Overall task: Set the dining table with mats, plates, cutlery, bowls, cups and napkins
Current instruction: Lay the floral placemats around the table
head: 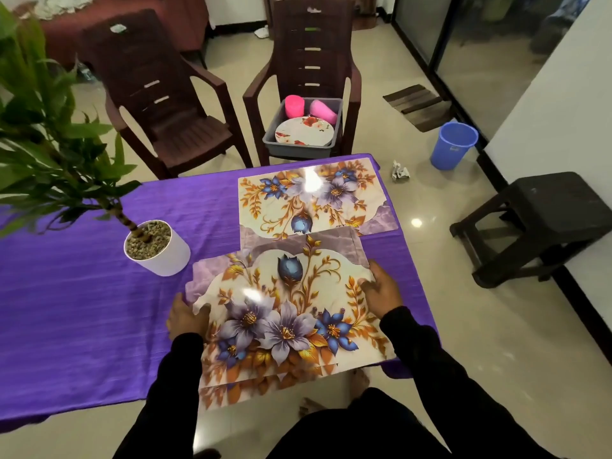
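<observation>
A floral mat [311, 200] lies flat at the far right of the purple-clothed table [82, 293]. Nearer me, a stack of the same floral mats [284, 313] overhangs the table's front edge; more mats show beneath it at the bottom and top. My left hand [187, 318] grips the stack's left edge, thumb on top. My right hand [381, 288] holds the right edge, fingers over the mat. A grey tub [298, 145] on the far chair holds a flowered plate [304, 130] and two pink cups [294, 106].
A potted plant in a white pot [157, 248] stands on the table left of the mats. Two brown chairs [159, 94] face the far edge. A dark stool [543, 220], a blue bucket [455, 145] and crumpled paper [400, 170] are on the floor at right.
</observation>
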